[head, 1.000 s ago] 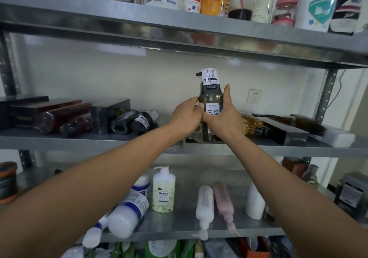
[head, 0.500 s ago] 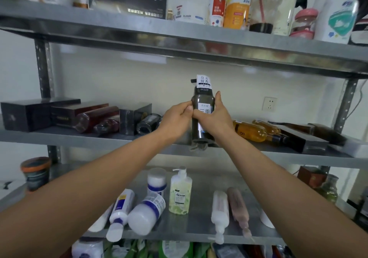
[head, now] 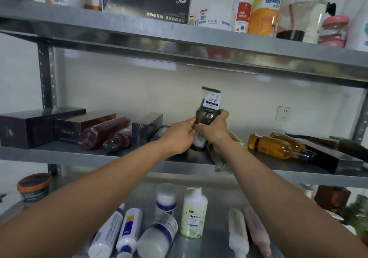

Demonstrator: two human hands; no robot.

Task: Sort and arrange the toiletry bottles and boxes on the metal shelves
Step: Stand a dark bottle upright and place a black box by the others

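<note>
Dark and tall, the bottle (head: 209,108) is held nearly upright over the middle shelf (head: 79,155). It is gripped round its lower half by the left hand (head: 178,137) and the right hand (head: 215,130), both curled round it. Its top sticks up above both hands, which are equally near.

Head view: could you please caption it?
Left hand and right hand grip a dark, white-labelled bottle at the middle metal shelf.

Backed onto plain off-white wall (head: 123,90); showed white socket (head: 283,113) at right, perforated grey upright (head: 46,78) at left.
</note>
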